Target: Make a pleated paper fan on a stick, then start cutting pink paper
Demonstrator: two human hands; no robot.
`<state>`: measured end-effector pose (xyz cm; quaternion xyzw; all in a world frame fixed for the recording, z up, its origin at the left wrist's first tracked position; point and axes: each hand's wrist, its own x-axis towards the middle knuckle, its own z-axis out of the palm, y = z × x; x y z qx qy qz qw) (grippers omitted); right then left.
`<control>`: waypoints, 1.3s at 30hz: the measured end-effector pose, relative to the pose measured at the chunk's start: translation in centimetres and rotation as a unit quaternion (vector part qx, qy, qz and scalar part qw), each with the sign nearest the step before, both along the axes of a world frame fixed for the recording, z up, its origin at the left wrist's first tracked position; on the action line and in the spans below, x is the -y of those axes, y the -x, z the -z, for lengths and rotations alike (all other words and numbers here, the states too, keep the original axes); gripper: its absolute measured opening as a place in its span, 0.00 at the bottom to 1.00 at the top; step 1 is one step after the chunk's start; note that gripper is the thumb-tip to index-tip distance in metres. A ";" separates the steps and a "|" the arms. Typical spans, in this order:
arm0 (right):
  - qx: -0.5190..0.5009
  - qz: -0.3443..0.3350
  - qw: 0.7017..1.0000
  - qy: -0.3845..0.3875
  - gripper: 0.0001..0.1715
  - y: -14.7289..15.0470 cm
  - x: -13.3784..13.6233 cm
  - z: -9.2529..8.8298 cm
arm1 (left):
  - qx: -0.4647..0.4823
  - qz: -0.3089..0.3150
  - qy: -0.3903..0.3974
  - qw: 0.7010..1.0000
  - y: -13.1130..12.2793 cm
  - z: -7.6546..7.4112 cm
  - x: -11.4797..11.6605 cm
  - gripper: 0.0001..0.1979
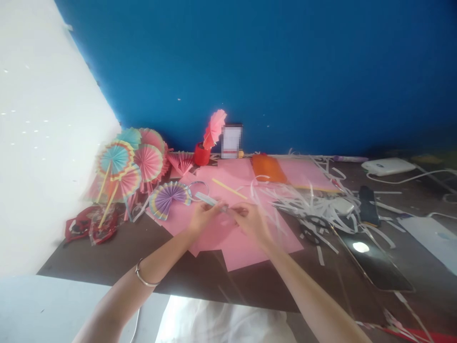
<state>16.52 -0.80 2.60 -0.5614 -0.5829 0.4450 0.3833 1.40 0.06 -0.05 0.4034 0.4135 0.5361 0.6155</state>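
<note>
Over the pink paper sheets (246, 252), my left hand (203, 217) pinches a narrow whitish strip (204, 198), whose far end sticks out up and to the left. My right hand (252, 222) is closed at the strip's near end, fingertips almost meeting those of the left; blur hides the exact grip. Just left of my hands lies a half-round purple pleated paper fan (168, 200) with a yellow and blue edge. Beside it rests a thin ring (197, 190), perhaps a tape roll. A yellow stick (228, 188) lies on the paper beyond my hands.
Finished-looking paper fans (148, 162) stand at the left, near red plastic-wrapped items (80, 225). A red cup (202, 155) holds a pink fan. Tangled white strips (303, 202), scissors (314, 224), a tablet-like device (374, 262) and a white box (388, 166) occupy the right.
</note>
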 end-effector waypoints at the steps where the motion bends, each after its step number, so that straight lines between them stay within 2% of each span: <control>1: 0.000 -0.002 1.000 0.001 0.20 0.0 0.1 -0.1 | -0.015 -0.002 -0.001 1.000 0.0 0.1 0.0 0.15; 7: -0.002 0.029 0.999 0.020 0.21 -0.4 0.3 -0.8 | -0.014 -0.093 -0.017 0.995 0.4 -0.6 0.0 0.15; 9: -0.006 0.026 0.999 0.021 0.20 -0.6 0.2 -0.9 | 0.003 -0.105 -0.013 0.994 0.5 -0.9 0.1 0.15; 14: -0.007 0.003 1.000 0.004 0.21 -1.0 -0.3 -0.2 | 0.025 -0.095 -0.006 0.995 0.6 -1.0 0.2 0.16; 19: 0.046 0.055 0.994 -0.083 0.23 -1.1 -0.8 0.7 | 0.038 -0.087 0.003 0.995 0.6 -1.0 0.2 0.16; 21: 0.065 0.042 0.992 -0.098 0.24 -0.8 -0.8 0.7 | 0.034 -0.073 -0.001 0.997 0.5 -0.9 0.2 0.16; 24: 0.075 -0.020 0.993 -0.092 0.21 -0.3 -0.7 0.5 | 0.025 -0.043 -0.009 0.999 0.3 -0.8 0.3 0.17; 28: 0.081 -0.042 0.992 -0.089 0.23 0.1 -0.5 0.2 | 0.031 -0.013 -0.011 0.999 0.2 -0.8 0.4 0.19; 35: 0.030 -0.038 0.997 -0.060 0.20 0.1 -0.4 -0.3 | -0.008 -0.039 -0.004 0.999 0.3 -0.8 0.3 0.19; 39: 0.020 -0.048 0.998 -0.042 0.15 -0.3 -0.6 -0.4 | 0.028 -0.051 0.004 0.998 0.4 -0.9 0.1 0.15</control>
